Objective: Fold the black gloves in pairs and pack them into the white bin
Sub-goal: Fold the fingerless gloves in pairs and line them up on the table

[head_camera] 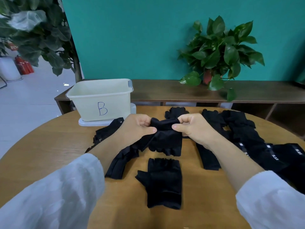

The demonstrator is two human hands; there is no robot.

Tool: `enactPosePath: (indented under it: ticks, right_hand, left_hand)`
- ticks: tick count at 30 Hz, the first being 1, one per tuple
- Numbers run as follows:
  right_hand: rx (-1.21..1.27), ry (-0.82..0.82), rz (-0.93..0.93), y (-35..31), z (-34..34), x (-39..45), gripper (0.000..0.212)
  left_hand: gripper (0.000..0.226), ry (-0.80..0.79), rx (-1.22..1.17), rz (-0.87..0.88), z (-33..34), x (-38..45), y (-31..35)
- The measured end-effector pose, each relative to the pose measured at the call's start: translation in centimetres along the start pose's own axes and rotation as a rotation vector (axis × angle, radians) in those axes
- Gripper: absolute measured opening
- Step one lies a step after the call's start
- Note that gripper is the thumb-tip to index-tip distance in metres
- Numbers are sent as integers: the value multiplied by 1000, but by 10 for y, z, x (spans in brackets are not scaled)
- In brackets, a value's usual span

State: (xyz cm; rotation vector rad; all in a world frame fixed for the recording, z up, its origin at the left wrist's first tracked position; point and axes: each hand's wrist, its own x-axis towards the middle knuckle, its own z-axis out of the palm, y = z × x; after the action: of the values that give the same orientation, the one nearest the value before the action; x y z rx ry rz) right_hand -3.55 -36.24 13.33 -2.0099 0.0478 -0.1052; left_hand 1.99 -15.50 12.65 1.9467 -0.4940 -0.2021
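My left hand (138, 128) and right hand (193, 128) pinch one black glove (165, 138) above the table (49, 146). White bin (100, 100) looks empty; loose gloves (244, 134) remain unpaired.

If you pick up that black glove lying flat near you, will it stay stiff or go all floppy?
Probably floppy: the glove lies flat and creased, and the one both hands hold sags and bunches between the left hand and right hand. It looks like thin cloth, so likely light. It seems unlikely to roll or break.
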Motion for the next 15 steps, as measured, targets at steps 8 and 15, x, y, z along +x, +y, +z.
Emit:
enactPosePath:
  ticks: [8, 15]
  right_hand:
    - [-20, -9, -59, 31, 2, 16, 29]
    - [-40, -55, -70, 46, 8, -9, 8]
  left_hand:
    - [22, 3, 24, 39, 12, 23, -23]
    - [22, -57, 67, 73, 13, 0, -32]
